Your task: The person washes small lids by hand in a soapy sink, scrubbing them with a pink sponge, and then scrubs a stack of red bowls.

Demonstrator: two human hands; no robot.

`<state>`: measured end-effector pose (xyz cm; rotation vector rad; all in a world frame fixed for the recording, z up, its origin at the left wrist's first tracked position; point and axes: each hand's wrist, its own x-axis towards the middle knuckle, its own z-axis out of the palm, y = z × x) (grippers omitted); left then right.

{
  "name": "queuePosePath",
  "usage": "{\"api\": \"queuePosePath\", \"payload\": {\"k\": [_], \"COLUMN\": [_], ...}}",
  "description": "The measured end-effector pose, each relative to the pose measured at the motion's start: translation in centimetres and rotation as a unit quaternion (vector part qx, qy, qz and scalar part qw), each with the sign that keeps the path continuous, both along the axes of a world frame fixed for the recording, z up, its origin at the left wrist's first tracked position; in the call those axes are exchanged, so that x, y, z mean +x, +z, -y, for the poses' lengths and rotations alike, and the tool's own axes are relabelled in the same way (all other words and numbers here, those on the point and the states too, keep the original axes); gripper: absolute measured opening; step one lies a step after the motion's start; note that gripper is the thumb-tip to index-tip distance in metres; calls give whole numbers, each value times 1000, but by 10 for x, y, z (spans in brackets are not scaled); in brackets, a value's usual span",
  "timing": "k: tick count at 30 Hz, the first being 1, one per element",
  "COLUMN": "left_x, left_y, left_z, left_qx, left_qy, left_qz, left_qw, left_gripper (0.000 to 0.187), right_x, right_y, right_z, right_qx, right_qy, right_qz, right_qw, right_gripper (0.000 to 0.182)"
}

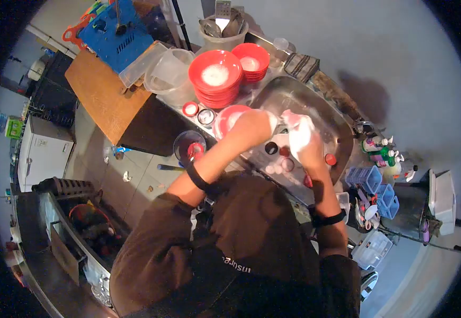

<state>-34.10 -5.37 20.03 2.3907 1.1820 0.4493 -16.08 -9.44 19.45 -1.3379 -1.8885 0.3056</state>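
Over the steel sink [341, 124], my left hand [263, 125] and my right hand [305, 146] are close together with bent fingers. White suds cover much of my right hand, and a small pinkish, foamy thing [292, 118] shows at its fingertips; its kind is hidden by the foam. What my left fingers hold is too small to make out. Under my left forearm lies a red and white soapy bowl [231, 120]. Small round lids or cups, among them a dark one [271, 148] and a red one [330, 159], lie in the sink below my hands.
Stacked red bowls [215, 74] and a second stack [251, 61] stand left of the sink, beside clear plastic tubs [171, 74]. A utensil bucket [224, 40] is behind. Soap bottles [381, 151] and blue baskets [365, 179] line the right side.
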Motion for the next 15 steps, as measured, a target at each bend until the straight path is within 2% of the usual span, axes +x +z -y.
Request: {"api": "queuePosePath", "payload": {"k": [1,2,3,5,6,7,9,10,13,14,15], "left_x": [-4,0,2,5,10,21,37,35,28,22,13], "left_y": [1,-7,-13,-16,-22,-27,-29,-30,-27,-32,-22], "left_z": [0,1,1,2,4,6,17,18,15,7,6], "left_qx": [22,54,54,66,72,72,-24,-23,21,16,16], "left_qy": [-34,-47,-44,-44,-4,0,52,57,47,35,37], "left_qz": [-116,-93,-93,75,190,190,413,412,316,258,257], "left_qw": [992,993,993,994,979,979,909,909,947,965,965], "left_gripper": [22,18,18,27,29,29,26,26,25,26,26], "right_x": [3,1,3,8,-7,-16,-25,-28,-28,-16,-15], "right_y": [5,6,7,7,6,8,-5,-9,-11,-12,-3], "right_z": [3,3,3,3,6,0,-7,-7,-9,-8,-3], "right_qx": [30,115,116,93,-66,-87,86,84,59,22,-17], "right_qy": [52,89,91,19,-118,-141,-105,-100,-87,-52,-17], "right_qz": [214,249,248,194,-94,-271,-264,-265,-278,-210,-140], "right_qw": [975,958,957,976,986,948,955,955,955,976,990], "right_gripper": [24,28,28,20,17,20,21,21,23,23,23]}}
